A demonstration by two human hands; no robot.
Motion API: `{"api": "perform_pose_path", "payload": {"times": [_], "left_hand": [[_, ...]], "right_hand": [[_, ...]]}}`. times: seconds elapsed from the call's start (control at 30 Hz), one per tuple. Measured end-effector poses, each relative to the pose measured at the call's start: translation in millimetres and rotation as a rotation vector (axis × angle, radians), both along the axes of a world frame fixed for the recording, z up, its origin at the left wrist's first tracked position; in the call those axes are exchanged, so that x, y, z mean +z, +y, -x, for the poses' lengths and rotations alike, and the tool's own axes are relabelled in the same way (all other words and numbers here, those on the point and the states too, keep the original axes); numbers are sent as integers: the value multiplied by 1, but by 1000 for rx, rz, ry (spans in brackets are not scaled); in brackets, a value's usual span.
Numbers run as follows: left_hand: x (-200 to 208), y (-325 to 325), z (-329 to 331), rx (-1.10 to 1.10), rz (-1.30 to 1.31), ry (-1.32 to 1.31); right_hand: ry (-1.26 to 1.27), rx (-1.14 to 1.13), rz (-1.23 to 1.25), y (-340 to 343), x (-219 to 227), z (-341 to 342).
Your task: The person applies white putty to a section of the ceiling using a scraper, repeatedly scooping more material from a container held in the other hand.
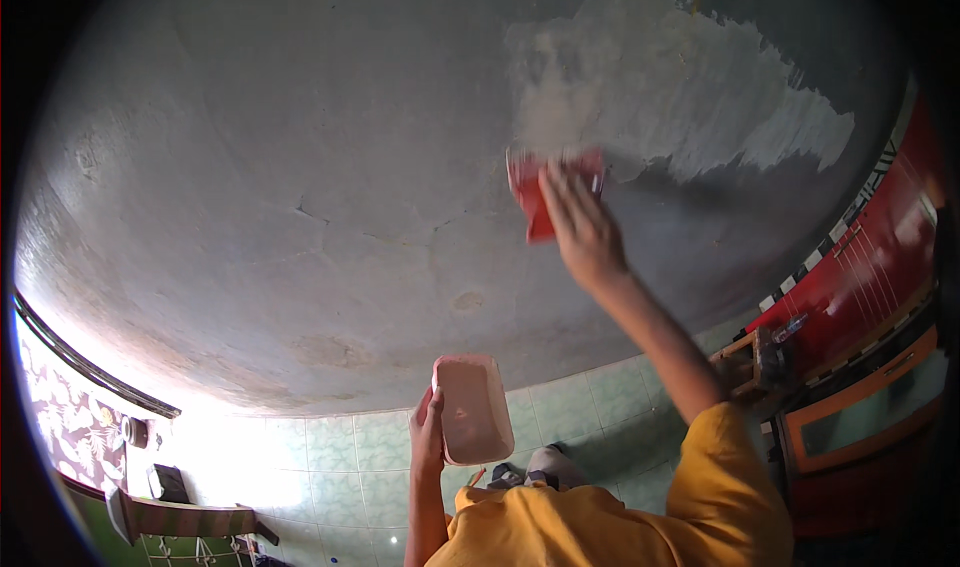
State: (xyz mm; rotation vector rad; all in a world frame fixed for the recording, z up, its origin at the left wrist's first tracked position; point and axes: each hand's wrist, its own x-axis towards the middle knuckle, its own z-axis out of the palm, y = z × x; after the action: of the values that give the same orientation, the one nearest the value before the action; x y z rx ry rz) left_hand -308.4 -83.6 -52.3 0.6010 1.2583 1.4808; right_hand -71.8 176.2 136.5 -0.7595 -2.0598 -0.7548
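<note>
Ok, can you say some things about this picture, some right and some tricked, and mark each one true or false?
1. The right hand holds a red tool at the grey wall. True.
2. The left hand holds a pinkish container. True.
3. In the picture, the container is higher than the red tool. False: the container is lower.
4. A pale patch shows on the wall, mostly above and to the right of the red tool. True.
5. There is grass underfoot. False: there is a green tiled floor.
</note>
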Motion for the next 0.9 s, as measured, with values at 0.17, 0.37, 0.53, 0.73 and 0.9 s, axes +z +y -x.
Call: {"api": "perform_pose_path", "payload": {"times": [0.17,0.37,0.53,0.73,0.9], "left_hand": [[17,0,-3,4,-31,2],[10,-3,5,-25,-26,10],[5,0,2,50,-40,21],[1,-1,1,61,-17,-12],[5,3,0,29,-5,-10]], "right_hand": [[-89,19,427,-23,-110,-33],[189,106,-116,-14,133,3],[-13,0,-10,-2,10,18],[-39,139,264,-25,-25,-9],[130,92,-173,1,163,11]]}}
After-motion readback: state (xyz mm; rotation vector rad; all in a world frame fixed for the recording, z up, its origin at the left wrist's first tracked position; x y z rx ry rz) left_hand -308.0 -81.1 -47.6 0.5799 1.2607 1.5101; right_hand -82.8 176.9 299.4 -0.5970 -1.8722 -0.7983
